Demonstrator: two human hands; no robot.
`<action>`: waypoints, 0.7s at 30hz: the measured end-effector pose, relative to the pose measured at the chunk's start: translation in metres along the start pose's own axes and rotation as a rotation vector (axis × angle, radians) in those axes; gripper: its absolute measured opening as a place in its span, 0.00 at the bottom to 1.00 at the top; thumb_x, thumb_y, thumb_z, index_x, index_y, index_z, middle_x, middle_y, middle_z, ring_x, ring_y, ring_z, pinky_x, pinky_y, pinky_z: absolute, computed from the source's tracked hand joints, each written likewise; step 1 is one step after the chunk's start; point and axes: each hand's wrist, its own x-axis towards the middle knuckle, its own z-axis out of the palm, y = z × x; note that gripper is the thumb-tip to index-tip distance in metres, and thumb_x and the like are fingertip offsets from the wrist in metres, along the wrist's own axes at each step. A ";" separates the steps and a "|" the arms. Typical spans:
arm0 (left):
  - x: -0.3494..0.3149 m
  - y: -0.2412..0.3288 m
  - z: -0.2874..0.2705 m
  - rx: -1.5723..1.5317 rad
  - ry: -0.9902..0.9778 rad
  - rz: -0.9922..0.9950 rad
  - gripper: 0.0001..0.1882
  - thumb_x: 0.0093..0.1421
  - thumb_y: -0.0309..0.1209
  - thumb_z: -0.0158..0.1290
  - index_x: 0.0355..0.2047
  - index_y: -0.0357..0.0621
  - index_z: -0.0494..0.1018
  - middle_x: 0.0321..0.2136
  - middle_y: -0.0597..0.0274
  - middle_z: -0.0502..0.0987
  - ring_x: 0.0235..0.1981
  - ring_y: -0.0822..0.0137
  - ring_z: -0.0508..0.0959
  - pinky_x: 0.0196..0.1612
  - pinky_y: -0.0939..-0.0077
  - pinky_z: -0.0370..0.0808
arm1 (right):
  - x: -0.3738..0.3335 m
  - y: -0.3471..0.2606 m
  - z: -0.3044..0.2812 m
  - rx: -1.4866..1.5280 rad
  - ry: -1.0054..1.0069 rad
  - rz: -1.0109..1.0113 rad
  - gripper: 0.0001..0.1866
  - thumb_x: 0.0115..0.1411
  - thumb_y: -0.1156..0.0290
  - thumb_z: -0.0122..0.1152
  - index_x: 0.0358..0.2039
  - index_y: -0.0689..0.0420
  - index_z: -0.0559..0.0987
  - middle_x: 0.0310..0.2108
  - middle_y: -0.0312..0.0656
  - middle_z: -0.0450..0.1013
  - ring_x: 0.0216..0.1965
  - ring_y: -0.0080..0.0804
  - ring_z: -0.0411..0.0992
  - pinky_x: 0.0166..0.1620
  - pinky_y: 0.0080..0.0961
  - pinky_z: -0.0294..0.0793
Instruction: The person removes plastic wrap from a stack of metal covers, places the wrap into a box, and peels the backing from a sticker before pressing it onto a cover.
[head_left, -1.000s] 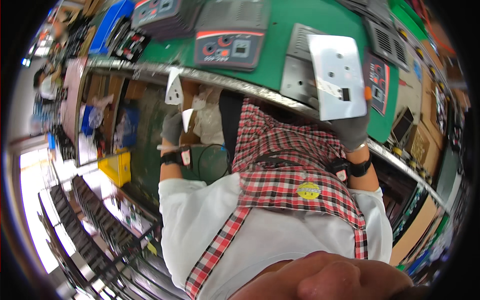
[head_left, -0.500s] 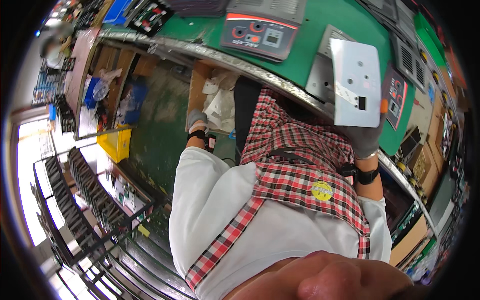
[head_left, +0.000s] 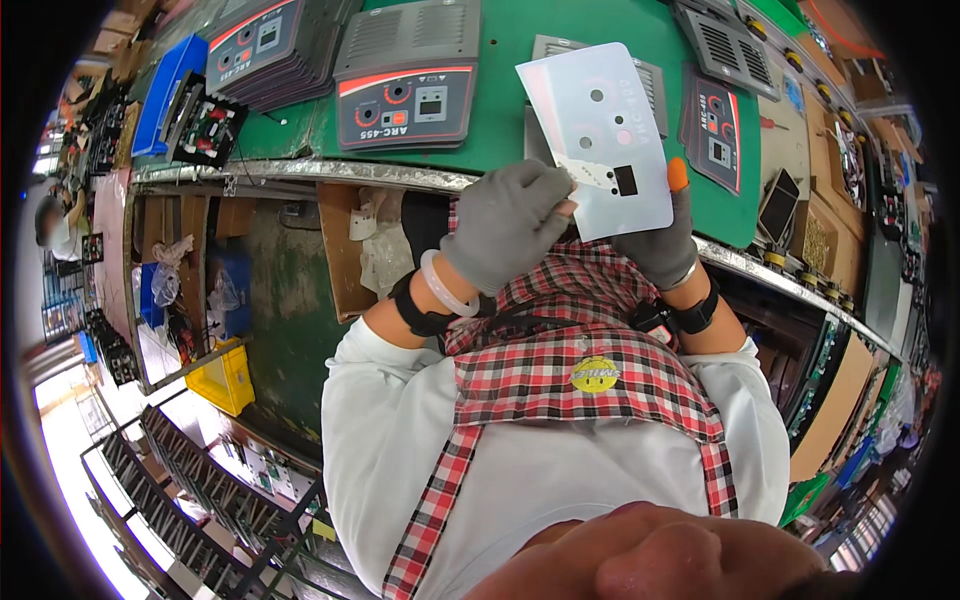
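Note:
My right hand (head_left: 662,240), in a grey glove with an orange fingertip cover, holds up a pale, thin faceplate sticker (head_left: 600,130) by its lower right edge. Round holes and a dark rectangular window show in the sheet, and a faint reddish band shows through near its top left. My left hand (head_left: 512,222), also gloved, has thumb and forefinger pinched at the sticker's left edge; the exact contact is small. Behind the sticker a bare grey metal cover (head_left: 545,47) lies on the green bench (head_left: 510,90), mostly hidden.
Left of it lies a grey vented cover (head_left: 405,105) with a dark faceplate, beside a stack of similar covers (head_left: 255,60). Another such cover (head_left: 712,140) is at the right. Below the bench stands a cardboard box (head_left: 345,250) with pale scraps. A phone (head_left: 778,207) lies far right.
My left hand has come up from the box of scraps to the sticker's left edge. The sticker, in my right hand, has tilted and shifted left in view, as the view itself turned.

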 end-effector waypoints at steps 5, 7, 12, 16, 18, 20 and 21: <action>0.008 -0.001 0.010 0.086 -0.016 -0.132 0.08 0.52 0.33 0.53 0.31 0.46 0.71 0.26 0.60 0.71 0.25 0.55 0.74 0.26 0.66 0.70 | -0.006 0.002 -0.002 -0.131 0.157 -0.135 0.17 0.62 0.72 0.46 0.52 0.59 0.62 0.47 0.43 0.69 0.46 0.30 0.70 0.45 0.23 0.72; 0.003 -0.007 0.011 0.154 -0.018 -0.113 0.07 0.52 0.33 0.53 0.31 0.46 0.72 0.26 0.60 0.71 0.25 0.55 0.74 0.25 0.65 0.70 | -0.005 0.003 -0.004 -0.643 0.070 -0.375 0.18 0.60 0.75 0.49 0.51 0.60 0.63 0.45 0.42 0.70 0.43 0.29 0.72 0.43 0.22 0.73; -0.002 -0.019 0.012 0.273 -0.051 0.058 0.05 0.52 0.31 0.52 0.30 0.46 0.72 0.26 0.63 0.72 0.25 0.58 0.75 0.24 0.68 0.71 | -0.003 0.002 -0.005 -0.585 -0.001 -0.218 0.22 0.60 0.71 0.51 0.53 0.58 0.59 0.49 0.42 0.68 0.48 0.31 0.69 0.49 0.25 0.69; 0.000 -0.022 0.013 0.358 -0.186 0.087 0.05 0.52 0.29 0.51 0.31 0.47 0.72 0.25 0.65 0.72 0.26 0.61 0.75 0.24 0.71 0.73 | -0.005 -0.002 -0.003 -0.317 -0.101 -0.178 0.20 0.61 0.71 0.50 0.53 0.59 0.60 0.48 0.42 0.69 0.47 0.32 0.70 0.49 0.25 0.69; 0.000 -0.023 0.013 0.416 -0.201 0.158 0.06 0.51 0.29 0.51 0.31 0.46 0.72 0.26 0.65 0.73 0.26 0.62 0.75 0.24 0.72 0.73 | -0.005 -0.002 -0.002 -0.434 -0.084 -0.204 0.21 0.62 0.68 0.48 0.53 0.61 0.60 0.47 0.43 0.69 0.47 0.32 0.70 0.49 0.26 0.70; 0.000 -0.024 0.013 0.451 -0.206 0.234 0.08 0.49 0.29 0.51 0.32 0.45 0.72 0.26 0.65 0.72 0.26 0.64 0.75 0.25 0.74 0.73 | -0.003 0.000 0.000 -0.462 -0.016 -0.162 0.23 0.63 0.62 0.42 0.55 0.61 0.59 0.48 0.45 0.69 0.48 0.32 0.69 0.50 0.28 0.69; 0.000 -0.025 0.012 0.460 -0.200 0.276 0.10 0.47 0.29 0.51 0.32 0.45 0.72 0.26 0.66 0.72 0.27 0.65 0.75 0.25 0.75 0.73 | -0.001 0.002 0.001 -0.377 0.024 -0.103 0.25 0.64 0.57 0.37 0.56 0.60 0.58 0.49 0.45 0.68 0.50 0.33 0.68 0.52 0.29 0.68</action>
